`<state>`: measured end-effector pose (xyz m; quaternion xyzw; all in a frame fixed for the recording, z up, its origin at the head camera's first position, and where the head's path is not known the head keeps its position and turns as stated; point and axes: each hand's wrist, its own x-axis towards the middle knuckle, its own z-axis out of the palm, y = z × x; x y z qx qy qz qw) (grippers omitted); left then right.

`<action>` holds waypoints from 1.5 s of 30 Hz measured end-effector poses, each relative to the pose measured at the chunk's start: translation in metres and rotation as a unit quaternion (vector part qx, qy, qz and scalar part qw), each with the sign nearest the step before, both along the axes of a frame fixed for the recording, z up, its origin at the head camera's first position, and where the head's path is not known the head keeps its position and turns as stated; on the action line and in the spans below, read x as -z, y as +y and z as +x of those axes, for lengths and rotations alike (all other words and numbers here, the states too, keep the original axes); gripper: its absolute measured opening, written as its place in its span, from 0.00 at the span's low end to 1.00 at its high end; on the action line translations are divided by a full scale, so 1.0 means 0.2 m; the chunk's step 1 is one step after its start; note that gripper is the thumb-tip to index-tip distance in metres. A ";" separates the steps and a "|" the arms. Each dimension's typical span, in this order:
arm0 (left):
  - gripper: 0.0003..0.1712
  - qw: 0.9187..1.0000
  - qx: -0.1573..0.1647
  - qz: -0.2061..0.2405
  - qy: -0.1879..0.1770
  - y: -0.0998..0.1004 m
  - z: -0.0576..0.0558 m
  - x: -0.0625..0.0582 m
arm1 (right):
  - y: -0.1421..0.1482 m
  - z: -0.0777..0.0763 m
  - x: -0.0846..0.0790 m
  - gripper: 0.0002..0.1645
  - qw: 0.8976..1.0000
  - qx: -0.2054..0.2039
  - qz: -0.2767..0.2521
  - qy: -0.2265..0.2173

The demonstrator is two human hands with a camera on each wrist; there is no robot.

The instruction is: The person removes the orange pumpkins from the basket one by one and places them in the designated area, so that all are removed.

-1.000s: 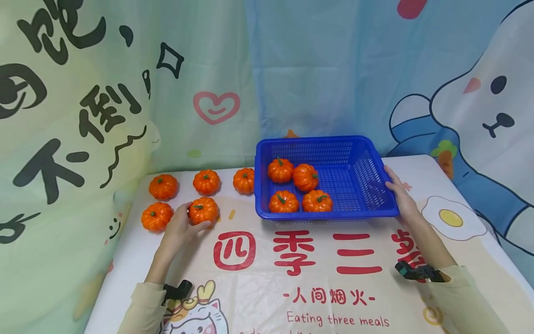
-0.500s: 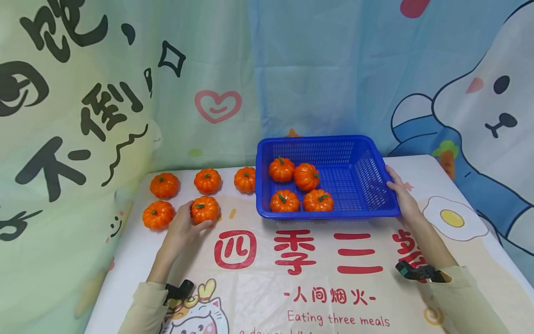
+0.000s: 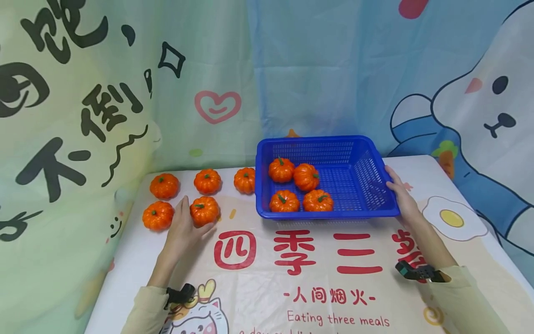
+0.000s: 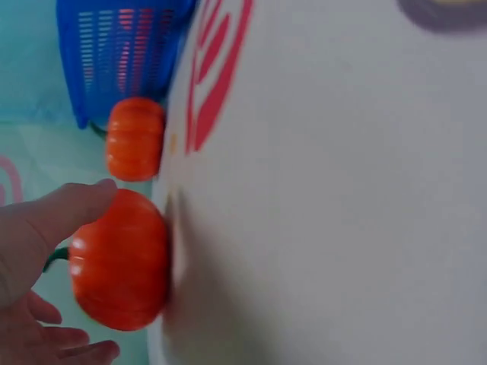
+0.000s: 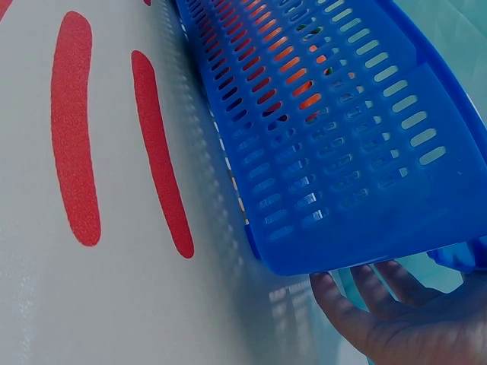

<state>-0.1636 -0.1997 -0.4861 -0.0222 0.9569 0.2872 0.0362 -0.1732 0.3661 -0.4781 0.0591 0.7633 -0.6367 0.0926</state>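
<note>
Left hand spread around orange pumpkin; right hand, fingers extended, touches blue perforated basket holding four pumpkins

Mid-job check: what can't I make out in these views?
- Right wrist view: most of the pumpkins in the basket, hidden by its slotted wall.
- Left wrist view: part of the nearest pumpkin, covered by the left hand; the basket, cut off by the top edge.
- Head view: the printed cat, cut off below.

Reads "四季三", "-人间烟火-", "Eating three meals" and, cut off below, seemingly "a day" on the tablecloth, plus "不倒" in black on the curtain behind.
</note>
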 end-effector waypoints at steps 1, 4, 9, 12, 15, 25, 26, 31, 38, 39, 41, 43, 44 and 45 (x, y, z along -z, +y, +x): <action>0.66 1.000 0.000 -0.001 0.009 0.00 0.01 -0.01 | 0.00 0.00 0.00 0.34 1.000 0.000 -0.001 0.000; 0.64 0.999 0.010 0.002 0.030 0.01 0.02 -0.03 | 0.00 0.00 0.00 0.34 1.000 0.004 0.001 -0.001; 0.59 0.996 0.042 0.032 0.065 0.03 0.04 -0.08 | 0.00 0.00 0.00 0.33 1.000 0.001 0.005 0.001; 0.56 0.993 0.059 0.043 0.090 0.06 0.05 -0.13 | 0.00 0.00 0.00 0.33 1.000 0.000 0.006 0.002; 0.55 0.991 0.076 0.051 0.100 0.09 0.07 -0.18 | 0.00 0.00 0.00 0.34 1.000 -0.001 0.006 0.004; 0.48 0.982 0.148 0.085 0.082 0.24 0.09 -0.30 | -0.01 0.00 0.00 0.35 1.000 -0.001 0.010 0.009; 0.47 0.981 0.154 0.090 0.079 0.25 0.09 -0.31 | -0.01 0.00 0.00 0.35 1.000 0.000 0.011 0.009; 0.44 0.974 0.190 0.097 0.077 0.31 0.07 -0.35 | -0.01 0.00 0.00 0.34 1.000 0.002 0.013 0.003; 0.42 0.951 0.269 0.108 0.105 0.43 -0.03 -0.45 | 0.00 0.00 0.00 0.34 1.000 0.003 0.013 0.004; 0.42 0.949 0.279 0.107 0.105 0.45 -0.04 -0.47 | 0.00 0.00 -0.01 0.34 1.000 0.004 0.012 0.005; 0.42 0.944 0.296 0.109 0.098 0.50 -0.06 -0.49 | 0.00 0.00 -0.01 0.34 1.000 0.004 0.008 0.008; 0.42 0.942 0.308 0.107 0.084 0.54 -0.08 -0.52 | 0.00 0.00 -0.01 0.34 1.000 0.004 0.005 0.009; 0.42 0.941 0.313 0.106 0.076 0.56 -0.09 -0.52 | 0.00 0.00 -0.01 0.34 1.000 0.004 0.005 0.008; 0.42 0.940 0.318 0.106 0.067 0.58 -0.10 -0.53 | 0.00 0.00 -0.01 0.34 1.000 0.004 0.005 0.007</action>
